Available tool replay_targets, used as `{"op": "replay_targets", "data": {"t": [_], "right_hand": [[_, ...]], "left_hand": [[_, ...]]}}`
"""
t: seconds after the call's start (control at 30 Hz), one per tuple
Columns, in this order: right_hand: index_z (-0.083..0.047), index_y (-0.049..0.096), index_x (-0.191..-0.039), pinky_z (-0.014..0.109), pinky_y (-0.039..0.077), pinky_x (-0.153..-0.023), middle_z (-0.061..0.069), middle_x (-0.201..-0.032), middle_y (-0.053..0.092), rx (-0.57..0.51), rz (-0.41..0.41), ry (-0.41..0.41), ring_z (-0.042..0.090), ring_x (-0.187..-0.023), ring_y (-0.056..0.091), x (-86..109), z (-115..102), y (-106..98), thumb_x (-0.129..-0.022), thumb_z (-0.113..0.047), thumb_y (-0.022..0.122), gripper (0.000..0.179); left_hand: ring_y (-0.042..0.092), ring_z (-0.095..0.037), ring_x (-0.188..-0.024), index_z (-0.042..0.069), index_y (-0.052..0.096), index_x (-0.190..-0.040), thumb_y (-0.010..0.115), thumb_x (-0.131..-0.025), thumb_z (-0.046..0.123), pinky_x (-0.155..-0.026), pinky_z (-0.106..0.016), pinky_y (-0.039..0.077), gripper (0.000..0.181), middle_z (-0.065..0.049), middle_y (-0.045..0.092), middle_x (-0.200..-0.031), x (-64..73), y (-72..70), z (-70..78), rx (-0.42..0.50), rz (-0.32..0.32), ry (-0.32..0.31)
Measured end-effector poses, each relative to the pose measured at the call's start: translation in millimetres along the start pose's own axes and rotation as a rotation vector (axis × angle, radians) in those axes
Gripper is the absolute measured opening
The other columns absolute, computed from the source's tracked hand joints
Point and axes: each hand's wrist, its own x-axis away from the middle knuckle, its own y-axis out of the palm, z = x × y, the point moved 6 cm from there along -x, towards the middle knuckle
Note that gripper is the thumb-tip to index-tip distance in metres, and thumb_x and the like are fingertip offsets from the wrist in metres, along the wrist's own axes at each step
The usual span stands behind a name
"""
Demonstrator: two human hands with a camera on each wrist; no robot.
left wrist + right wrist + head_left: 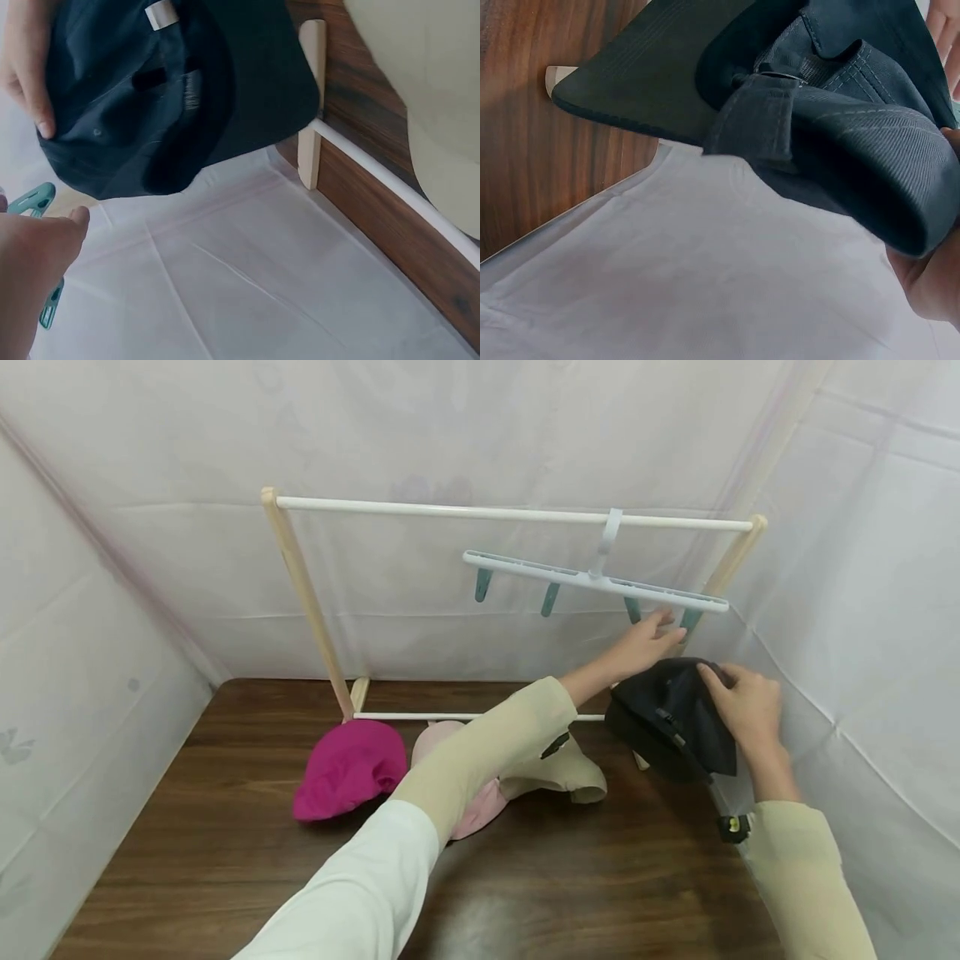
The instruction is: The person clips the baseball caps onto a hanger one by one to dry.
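A black cap (663,718) hangs from my right hand (750,706), which pinches its crown between thumb and fingers. The right wrist view shows the cap's flat brim (645,82) and its back strap (754,124). My left hand (641,647) is raised just above the cap, its fingers extended near the green clip (691,620) at the right end of a pale blue hanger (592,580). Another green clip (632,609) is just beyond that hand. Nothing is visible in its grasp. The hanger hooks over a rack's white top rail (450,512) and tilts down to the right.
On the brown table (225,860) lie a magenta cap (352,768), a pink cap (480,810) and a beige cap (558,772), the latter two partly behind my left arm. The rack's wooden posts (307,593) stand before white sheet walls (187,577).
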Motion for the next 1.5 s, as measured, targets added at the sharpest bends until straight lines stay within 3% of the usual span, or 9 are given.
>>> {"op": "replay_targets", "data": {"t": [0.13, 0.3, 0.5, 0.67, 0.83, 1.07, 1.3, 1.5], "right_hand": [[0.0, 0.068, -0.074, 0.038, 0.032, -0.055, 0.014, -0.055, 0.057, 0.007, 0.001, 0.009, 0.032, -0.053, 0.046, 2.1, -0.1, 2.6, -0.1, -0.033, 0.066, 0.042], [0.002, 0.073, -0.082, 0.043, 0.037, -0.058, 0.019, -0.062, 0.063, -0.004, 0.002, 0.013, 0.035, -0.057, 0.051, 1.9, -1.3, 5.2, -0.1, -0.033, 0.066, 0.039], [0.0, 0.07, -0.077, 0.038, 0.034, -0.054, 0.014, -0.057, 0.058, -0.013, 0.014, 0.003, 0.03, -0.054, 0.047, -0.5, -6.2, 5.8, -0.099, -0.032, 0.067, 0.039], [-0.002, 0.064, -0.069, 0.034, 0.03, -0.05, 0.009, -0.051, 0.051, -0.002, 0.014, 0.005, 0.026, -0.05, 0.043, -2.4, -8.3, 3.3, -0.099, -0.032, 0.067, 0.042], [-0.003, 0.061, -0.067, 0.034, 0.029, -0.049, 0.006, -0.049, 0.046, -0.01, 0.001, 0.001, 0.026, -0.049, 0.04, -3.2, -11.6, 2.0, -0.1, -0.033, 0.065, 0.045], [-0.002, 0.062, -0.068, 0.035, 0.03, -0.052, 0.009, -0.05, 0.049, -0.009, 0.004, 0.02, 0.027, -0.051, 0.043, -4.0, -9.8, 1.3, -0.101, -0.034, 0.064, 0.046], [0.005, 0.075, -0.093, 0.043, 0.037, -0.06, 0.024, -0.07, 0.067, -0.007, 0.015, 0.02, 0.037, -0.062, 0.053, -9.4, -12.2, -6.2, -0.101, -0.032, 0.063, 0.04], [0.006, 0.076, -0.1, 0.045, 0.04, -0.062, 0.027, -0.081, 0.071, -0.007, 0.005, 0.025, 0.04, -0.066, 0.059, -4.6, -17.9, -6.0, -0.101, -0.032, 0.064, 0.04]], "left_hand": [[0.044, -0.011, -0.142, 0.012, 0.029, -0.16, 0.051, -0.108, 0.035, -0.107, -0.02, 0.042, 0.061, 0.0, 0.039, -0.161, -3.7, -0.3, 2.5, 0.091, 0.014, 0.008], [0.049, -0.014, -0.139, 0.011, 0.036, -0.157, 0.053, -0.108, 0.03, -0.105, -0.021, 0.045, 0.056, -0.005, 0.046, -0.156, -5.9, -2.3, 6.2, 0.13, 0.039, 0.026], [0.052, -0.015, -0.135, 0.015, 0.047, -0.151, 0.06, -0.105, 0.022, -0.102, -0.022, 0.048, 0.049, -0.006, 0.05, -0.152, -9.6, -2.4, 16.5, 0.209, 0.039, 0.028], [0.052, -0.011, -0.135, 0.011, 0.051, -0.148, 0.062, -0.103, 0.016, -0.099, -0.022, 0.051, 0.047, -0.004, 0.049, -0.153, -15.9, 0.4, 31.1, 0.404, 0.045, -0.018], [0.058, -0.021, -0.13, 0.001, 0.048, -0.147, 0.06, -0.103, 0.012, -0.094, -0.025, 0.055, 0.047, -0.01, 0.05, -0.15, -17.1, 0.9, 38.1, 0.563, 0.077, -0.085], [0.064, -0.024, -0.119, 0.003, 0.054, -0.144, 0.062, -0.103, 0.017, -0.092, -0.031, 0.057, 0.044, -0.009, 0.059, -0.136, -13.8, -3.8, 35.3, 0.571, 0.153, -0.175], [0.063, -0.015, -0.112, 0.007, 0.063, -0.134, 0.066, -0.101, 0.016, -0.091, -0.036, 0.058, 0.034, -0.007, 0.061, -0.133, -14.7, -7.7, 31.6, 0.558, 0.209, -0.146], [0.062, -0.008, -0.108, 0.007, 0.067, -0.124, 0.072, -0.097, 0.013, -0.084, -0.026, 0.057, 0.028, 0.0, 0.065, -0.123, -9.6, -4.2, 20.9, 0.508, 0.242, -0.117]]}}
